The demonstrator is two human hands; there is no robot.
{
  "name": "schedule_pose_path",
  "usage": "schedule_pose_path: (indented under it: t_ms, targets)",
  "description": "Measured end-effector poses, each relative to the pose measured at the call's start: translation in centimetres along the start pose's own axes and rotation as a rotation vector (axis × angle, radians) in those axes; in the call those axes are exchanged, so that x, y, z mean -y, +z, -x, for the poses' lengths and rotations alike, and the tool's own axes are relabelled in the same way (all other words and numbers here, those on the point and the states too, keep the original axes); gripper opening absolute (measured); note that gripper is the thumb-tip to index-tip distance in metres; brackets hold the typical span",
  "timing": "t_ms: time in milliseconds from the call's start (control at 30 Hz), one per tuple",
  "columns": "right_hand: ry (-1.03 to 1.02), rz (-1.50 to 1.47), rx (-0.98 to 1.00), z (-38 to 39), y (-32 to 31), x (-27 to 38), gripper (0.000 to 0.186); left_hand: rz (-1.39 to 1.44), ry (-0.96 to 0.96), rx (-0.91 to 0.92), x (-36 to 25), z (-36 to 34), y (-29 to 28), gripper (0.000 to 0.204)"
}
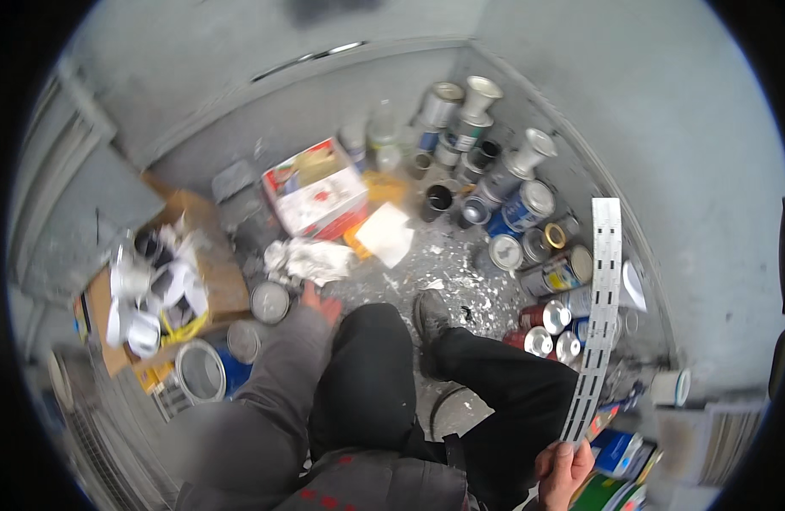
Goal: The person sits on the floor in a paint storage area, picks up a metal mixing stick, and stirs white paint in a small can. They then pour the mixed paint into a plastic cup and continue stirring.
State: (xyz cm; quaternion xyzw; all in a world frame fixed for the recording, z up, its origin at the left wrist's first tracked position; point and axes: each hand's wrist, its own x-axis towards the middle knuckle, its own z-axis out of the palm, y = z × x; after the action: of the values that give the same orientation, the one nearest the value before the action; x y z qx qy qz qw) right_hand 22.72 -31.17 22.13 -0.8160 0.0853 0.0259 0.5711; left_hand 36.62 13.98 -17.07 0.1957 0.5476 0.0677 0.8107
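Note:
Between finger and thumb, my right hand [564,468] grips the lower end of a long, flat, pale strip [603,289] marked with rows of dark slots. The strip stands up past my right knee, in front of several cans. Lower down on the left, my left hand [322,304] reaches forward with its fingers apart and nothing seen in them. Just beyond its fingertips lies a crumpled white sheet [311,260], paper or cloth. A round lidded tin [270,302] sits beside this hand. Whether the fingers touch the sheet, I cannot tell.
Cans and cups, among them a blue can [529,204], line the right wall. A red and white box [316,189] stands ahead by a white paper [385,234]. At left are a cardboard box [218,264] full of waste and an open blue bucket [202,372]. Paint flecks cover the floor.

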Motion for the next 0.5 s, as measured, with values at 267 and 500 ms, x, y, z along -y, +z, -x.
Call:
schedule_pose_path:
  t_ms: [267, 500]
  targets:
    - [-0.518, -0.401, -0.648, 7.5, -6.9, -3.3, 0.027, -0.911, 0.471, 0.687, 4.5, 4.1, 11.3, 0.021]
    - [-0.566, -0.782, -0.722, 4.9, -7.8, -4.3, 0.031, -1.573, 0.487, 1.297, 20.9, 18.8, 14.0, 0.034]
